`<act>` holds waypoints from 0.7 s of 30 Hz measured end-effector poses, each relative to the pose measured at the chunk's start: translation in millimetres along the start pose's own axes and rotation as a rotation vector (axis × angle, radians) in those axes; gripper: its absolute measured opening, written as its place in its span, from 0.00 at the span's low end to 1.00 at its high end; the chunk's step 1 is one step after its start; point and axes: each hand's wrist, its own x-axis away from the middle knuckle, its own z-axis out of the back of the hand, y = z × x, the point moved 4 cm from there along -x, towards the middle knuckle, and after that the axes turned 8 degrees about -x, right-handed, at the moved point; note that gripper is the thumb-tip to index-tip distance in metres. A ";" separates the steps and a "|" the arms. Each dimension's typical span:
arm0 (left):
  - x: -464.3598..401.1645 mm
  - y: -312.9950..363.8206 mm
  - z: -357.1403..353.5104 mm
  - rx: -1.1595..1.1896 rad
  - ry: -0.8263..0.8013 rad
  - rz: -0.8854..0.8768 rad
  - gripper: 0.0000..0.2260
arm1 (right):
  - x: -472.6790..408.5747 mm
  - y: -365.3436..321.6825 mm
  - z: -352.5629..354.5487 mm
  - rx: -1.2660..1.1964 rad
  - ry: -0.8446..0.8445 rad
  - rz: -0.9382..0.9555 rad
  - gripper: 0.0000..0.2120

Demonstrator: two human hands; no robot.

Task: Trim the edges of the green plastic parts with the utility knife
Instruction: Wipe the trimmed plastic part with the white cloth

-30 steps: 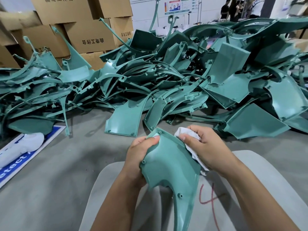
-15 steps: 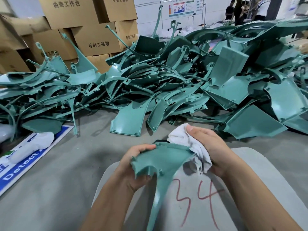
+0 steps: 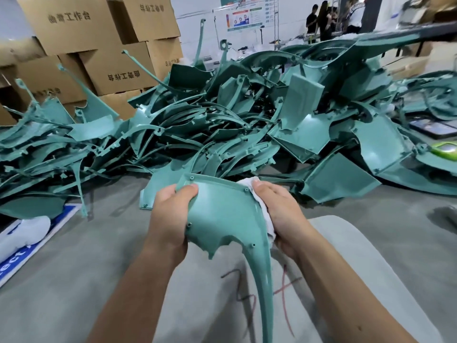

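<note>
A curved green plastic part (image 3: pixel 222 219) with a long thin tail is held up in front of me over a grey board (image 3: pixel 346 243) marked with red and dark numbers. My left hand (image 3: pixel 170 214) grips its left edge, thumb on the inner face. My right hand (image 3: pixel 279 214) holds a white cloth (image 3: pixel 265 219) against the part's right edge. No utility knife is visible.
A large heap of green plastic parts (image 3: pixel 222 120) covers the grey floor ahead. Stacked cardboard boxes (image 3: pixel 118 70) stand at the back left. A blue and white sign (image 3: pixel 24 248) lies at the left. People stand at the far back right (image 3: pixel 321 18).
The part has turned from lying flat to upright with its inner face toward me. My right hand with the cloth has shifted down along the right edge.
</note>
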 end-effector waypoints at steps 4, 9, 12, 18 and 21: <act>-1.4 20.0 -17.9 0.053 0.000 -0.114 0.14 | -11.4 -30.3 -1.8 0.175 -0.033 0.089 0.19; 5.2 0.0 -16.6 0.325 0.137 -0.061 0.09 | -27.3 -64.7 -12.9 0.505 -0.053 0.154 0.20; 4.1 -21.9 -13.2 0.451 0.148 -0.021 0.04 | -29.5 -63.7 -18.8 0.636 -0.076 0.140 0.15; -1.7 -41.1 -5.6 0.476 0.233 -0.026 0.06 | -30.7 -46.5 -20.0 0.742 -0.087 0.063 0.17; -11.6 -47.0 11.4 0.531 0.344 -0.026 0.05 | -22.9 -41.0 -31.9 0.884 -0.187 0.077 0.17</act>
